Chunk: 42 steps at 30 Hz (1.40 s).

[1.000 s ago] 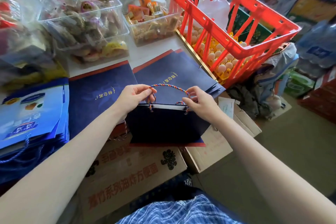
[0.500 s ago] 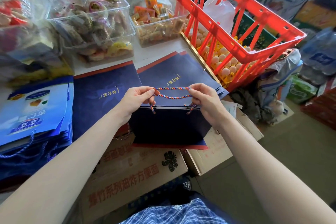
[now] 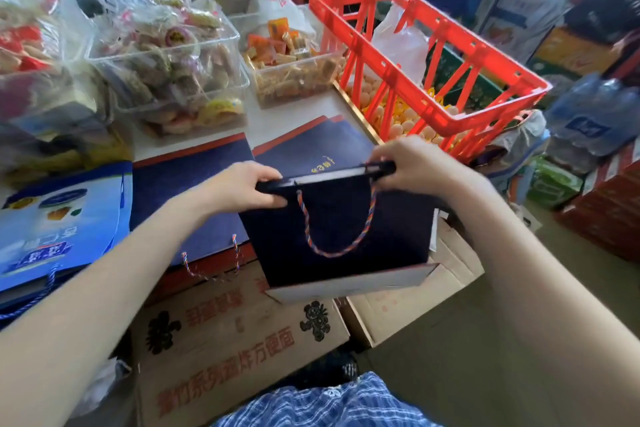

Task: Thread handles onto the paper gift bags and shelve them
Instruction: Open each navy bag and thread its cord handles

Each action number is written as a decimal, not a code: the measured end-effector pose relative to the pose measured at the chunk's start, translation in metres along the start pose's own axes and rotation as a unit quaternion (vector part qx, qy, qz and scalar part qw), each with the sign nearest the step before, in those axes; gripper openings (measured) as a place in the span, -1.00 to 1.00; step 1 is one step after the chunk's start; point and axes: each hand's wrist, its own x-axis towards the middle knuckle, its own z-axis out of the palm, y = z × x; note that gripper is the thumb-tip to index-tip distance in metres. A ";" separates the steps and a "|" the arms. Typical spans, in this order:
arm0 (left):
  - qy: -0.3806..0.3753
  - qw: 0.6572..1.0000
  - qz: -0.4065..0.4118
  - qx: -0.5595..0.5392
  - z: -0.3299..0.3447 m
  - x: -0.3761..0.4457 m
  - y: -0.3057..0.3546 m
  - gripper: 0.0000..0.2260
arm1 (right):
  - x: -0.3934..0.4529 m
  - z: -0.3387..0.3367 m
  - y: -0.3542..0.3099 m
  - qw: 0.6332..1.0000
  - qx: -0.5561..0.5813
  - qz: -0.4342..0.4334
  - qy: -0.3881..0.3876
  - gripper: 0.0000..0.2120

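Observation:
A flat dark navy paper gift bag [image 3: 398, 232] hangs upright in front of me. My left hand [image 3: 239, 189] grips the left end of its top edge. My right hand [image 3: 412, 163] grips the right end. A multicoloured rope handle [image 3: 332, 250] is threaded through the near face and droops in a loop over it. More flat navy bags [image 3: 187, 180] lie stacked on the table behind, one with a rope handle [image 3: 211, 270] dangling off the front edge.
Blue printed bags [image 3: 59, 222] are piled at the left. Clear tubs of snacks [image 3: 173, 73] stand at the back of the table. A red plastic crate [image 3: 429, 55] sits at the right over trays of eggs. Cardboard boxes [image 3: 235, 333] are below the bag.
Both hands let go of the rope handle, which dropped down over the bag's near face. They now grip the ends of the bag's top edge, and the bag has risen slightly.

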 end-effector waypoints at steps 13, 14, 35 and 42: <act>0.385 0.923 -0.001 0.021 -0.108 -0.052 0.000 -0.80 | 0.070 -0.060 -0.092 0.948 -0.015 -0.086 0.305 -0.76; 0.406 0.913 -0.020 0.031 -0.089 -0.056 -0.017 -0.79 | 0.076 -0.030 -0.094 0.957 0.016 -0.090 0.275 -0.75; 0.214 0.843 -0.489 -0.070 0.129 -0.061 -0.163 -0.12 | 0.102 0.242 -0.099 0.981 0.095 0.152 -0.076 0.10; 0.277 0.868 -0.408 -0.056 0.124 -0.062 -0.185 -0.34 | 0.120 0.248 -0.113 0.993 0.081 0.084 0.002 0.00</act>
